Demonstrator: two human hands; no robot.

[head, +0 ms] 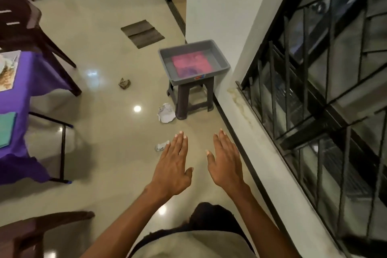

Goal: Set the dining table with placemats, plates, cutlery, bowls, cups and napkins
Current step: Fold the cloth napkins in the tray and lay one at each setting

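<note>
Head view shows your left hand (pixel 174 166) and right hand (pixel 225 162) stretched out flat, fingers straight and holding nothing. Farther ahead, well beyond your fingertips, pink placemats (pixel 190 63) lie in a grey tray (pixel 222 56) on a brown stool (pixel 193 98) against the right wall.

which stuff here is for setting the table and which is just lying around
For the job: pink items in the grey tray on the stool; purple-clothed table with placemat and green napkin.

Lying about: crumpled papers, brown scrap, floor mat.
</note>
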